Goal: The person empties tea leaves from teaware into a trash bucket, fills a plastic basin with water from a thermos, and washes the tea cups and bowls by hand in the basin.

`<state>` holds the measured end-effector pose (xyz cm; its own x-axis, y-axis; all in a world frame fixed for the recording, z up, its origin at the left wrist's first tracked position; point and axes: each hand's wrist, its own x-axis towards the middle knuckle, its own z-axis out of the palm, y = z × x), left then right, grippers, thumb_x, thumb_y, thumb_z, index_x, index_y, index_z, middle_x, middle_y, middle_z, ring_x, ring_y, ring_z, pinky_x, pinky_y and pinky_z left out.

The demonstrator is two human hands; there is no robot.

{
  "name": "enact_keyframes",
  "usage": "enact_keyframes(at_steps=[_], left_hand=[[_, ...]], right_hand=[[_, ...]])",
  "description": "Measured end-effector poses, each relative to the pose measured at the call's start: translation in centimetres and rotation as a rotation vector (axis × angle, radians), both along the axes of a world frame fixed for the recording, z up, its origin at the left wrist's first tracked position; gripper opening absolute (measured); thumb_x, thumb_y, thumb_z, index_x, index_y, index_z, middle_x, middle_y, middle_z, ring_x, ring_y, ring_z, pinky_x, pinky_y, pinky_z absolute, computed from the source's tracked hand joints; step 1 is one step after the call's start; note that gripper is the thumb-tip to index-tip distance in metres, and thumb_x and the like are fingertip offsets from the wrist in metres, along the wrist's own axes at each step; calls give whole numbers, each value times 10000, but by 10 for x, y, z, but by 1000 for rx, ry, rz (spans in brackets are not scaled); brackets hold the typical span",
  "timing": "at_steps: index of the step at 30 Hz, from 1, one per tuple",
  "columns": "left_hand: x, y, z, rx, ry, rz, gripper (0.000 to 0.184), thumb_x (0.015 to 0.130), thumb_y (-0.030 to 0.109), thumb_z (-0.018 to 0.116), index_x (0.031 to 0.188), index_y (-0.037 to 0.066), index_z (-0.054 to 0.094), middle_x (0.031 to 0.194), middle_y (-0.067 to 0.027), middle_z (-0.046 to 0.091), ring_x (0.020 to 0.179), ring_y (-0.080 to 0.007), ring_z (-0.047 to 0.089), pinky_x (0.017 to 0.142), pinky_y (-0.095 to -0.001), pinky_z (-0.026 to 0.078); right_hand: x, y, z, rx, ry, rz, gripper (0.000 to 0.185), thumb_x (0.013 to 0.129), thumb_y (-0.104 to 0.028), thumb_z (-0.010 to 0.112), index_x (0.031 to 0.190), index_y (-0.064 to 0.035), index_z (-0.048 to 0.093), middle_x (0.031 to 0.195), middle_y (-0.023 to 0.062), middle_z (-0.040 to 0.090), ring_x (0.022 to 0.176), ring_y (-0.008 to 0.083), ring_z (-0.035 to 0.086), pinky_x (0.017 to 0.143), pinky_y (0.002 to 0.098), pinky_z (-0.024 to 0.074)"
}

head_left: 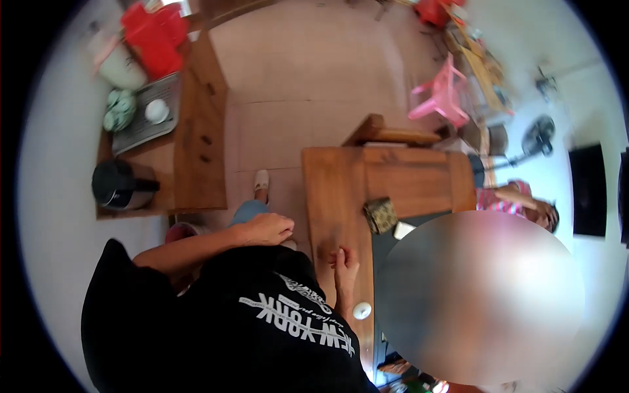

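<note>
My left hand hangs in front of my body above my leg, its fingers curled in and nothing showing in them. Over the edge of the wooden table is my right hand, fingers loosely bent and slightly apart, with no object visible in it. Close to my right forearm, a small round white object lies on the tabletop. A dark patterned pouch or folded cloth rests farther along the table, with a white piece beside it.
A wooden cabinet at left bears a black appliance, a tray with a white cup, and a red container. Beyond the table are a pink chair and a fan. Another person is at right; a blur hides much there.
</note>
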<state>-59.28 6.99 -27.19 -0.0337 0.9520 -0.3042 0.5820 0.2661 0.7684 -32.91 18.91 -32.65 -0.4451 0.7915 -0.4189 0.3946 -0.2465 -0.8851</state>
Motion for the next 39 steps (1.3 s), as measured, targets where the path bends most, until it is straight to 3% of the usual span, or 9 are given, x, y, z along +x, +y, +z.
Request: enact_keyframes(at_steps=[9,12,16,17,22,24,29,36,39], left_hand=[[-135,8,-19,102,70,340,162,884,203,549,879,46,586,832,-166,637,808,-382,611,668,-460,467],[-236,-1,2,55,-20,463,192,875,214,558,832,31,594,796,-183,628,778,-381,612,649,-470,466],[-302,-11,-6,160,-10,598,201,872,219,591,851,25,640,748,-192,625,704,-383,612,601,-449,468],[-349,-5,5,104,-94,676,190,881,192,602,877,6,641,722,-180,625,666,-340,623,596,-404,475],[-427,-3,34,41,-246,844,182,914,153,598,886,-25,625,690,-113,631,618,-155,605,582,-296,467],[-419,-18,-7,127,-325,972,171,923,136,587,889,-29,613,678,-85,621,614,-124,585,579,-282,464],[-457,-13,4,70,-485,1177,280,984,221,532,836,0,620,700,-17,602,652,-93,564,604,-251,466],[-510,25,-17,56,-350,1284,396,986,293,510,760,-23,586,626,-66,586,580,-129,555,566,-288,459],[-535,58,-32,90,-313,1364,386,963,261,518,729,-41,572,619,-103,596,583,-149,579,564,-312,460]], right_hand=[[-163,49,-6,-134,111,193,209,988,-188,536,1076,-8,598,778,65,659,623,113,598,569,237,472],[-281,60,23,-229,54,285,201,987,-199,537,1077,-30,599,760,79,656,589,117,586,548,245,486],[-375,76,2,99,-55,525,199,966,-203,559,1069,-38,600,778,93,669,631,145,634,590,294,530],[-422,85,4,163,-204,611,226,934,-234,557,1056,-53,616,872,201,671,821,339,682,718,416,530],[-503,98,10,445,-172,801,226,912,-273,558,982,-78,648,904,204,660,854,416,621,740,514,494],[-497,92,-18,413,-286,898,229,907,-251,575,982,-51,657,887,214,656,846,405,629,734,470,506],[-553,115,-1,362,-254,917,212,900,-236,567,946,-47,649,864,230,647,842,433,612,743,499,493],[-642,191,-34,451,-133,1116,219,902,-235,570,986,-50,653,862,226,663,792,424,634,714,493,505],[-681,241,-35,462,-197,1162,219,921,-220,561,1010,-40,651,832,203,684,700,347,671,652,433,526]])
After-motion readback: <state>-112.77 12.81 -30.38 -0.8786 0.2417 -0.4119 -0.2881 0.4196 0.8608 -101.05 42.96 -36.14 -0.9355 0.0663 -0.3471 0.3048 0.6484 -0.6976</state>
